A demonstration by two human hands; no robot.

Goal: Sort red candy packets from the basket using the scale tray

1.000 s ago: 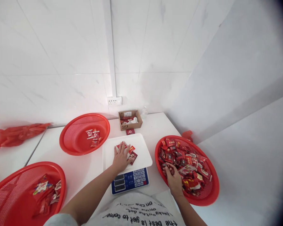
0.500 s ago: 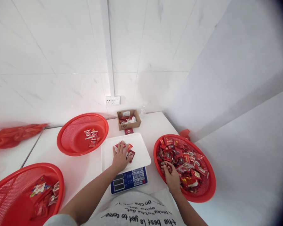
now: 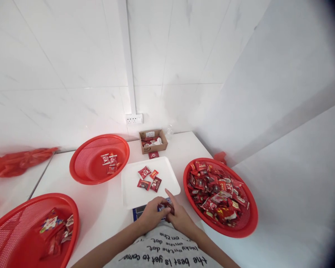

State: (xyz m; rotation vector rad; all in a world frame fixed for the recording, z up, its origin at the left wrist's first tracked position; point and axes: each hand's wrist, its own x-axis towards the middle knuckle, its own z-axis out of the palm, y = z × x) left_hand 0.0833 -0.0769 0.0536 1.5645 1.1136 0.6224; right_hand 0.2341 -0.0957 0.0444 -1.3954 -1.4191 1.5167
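My left hand (image 3: 153,213) and my right hand (image 3: 181,216) meet in front of my body, over the near side of the scale. Between their closed fingers is a small dark red candy packet (image 3: 171,209), mostly covered; my right index finger sticks out. Beyond them, several red candy packets (image 3: 144,172) lie apart on the white weighing tray (image 3: 131,195). My hands hide much of the blue scale keypad (image 3: 138,212). To the right, a red basket (image 3: 252,225) is heaped with wrapped candies (image 3: 212,188).
Left of the tray, another red basket (image 3: 85,158) holds a few packets, and a nearer one (image 3: 13,219) holds larger red packets. Behind the tray are a small cardboard box (image 3: 154,149) of packets and a wall socket (image 3: 134,118). A red plastic bag (image 3: 19,162) lies far left.
My right hand has left the right basket with a packet and come to the middle. My left hand has lifted off the tray's packets, uncovering them, and drawn back to meet it.
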